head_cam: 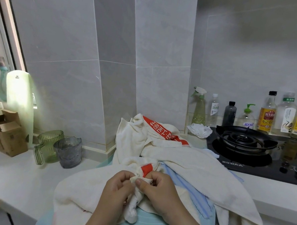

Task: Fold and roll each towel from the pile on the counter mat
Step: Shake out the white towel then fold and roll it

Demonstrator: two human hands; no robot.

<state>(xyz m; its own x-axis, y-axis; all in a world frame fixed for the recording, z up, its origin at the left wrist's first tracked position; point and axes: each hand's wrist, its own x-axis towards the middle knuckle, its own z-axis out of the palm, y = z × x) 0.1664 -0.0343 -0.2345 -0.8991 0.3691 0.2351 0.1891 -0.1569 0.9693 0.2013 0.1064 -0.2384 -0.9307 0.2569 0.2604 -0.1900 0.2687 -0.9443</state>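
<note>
Counter (pixel 18 177): white, gas hob (pixel 243 140) at three o'clock.
Mat (pixel 148 223): pale blue, six o'clock.
Pile (pixel 135 139): cream towels, twelve o'clock.
Left hand (pixel 117 190): pinches red-banded towel corner (pixel 141 172).
Right hand (pixel 158 193): pinches same corner.

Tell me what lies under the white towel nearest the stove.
Beneath the white towel a light blue towel shows, over the turquoise counter mat; the rest is covered.

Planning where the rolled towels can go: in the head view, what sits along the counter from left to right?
cardboard box → green jug → grey cup → towel pile → gas burner
</note>
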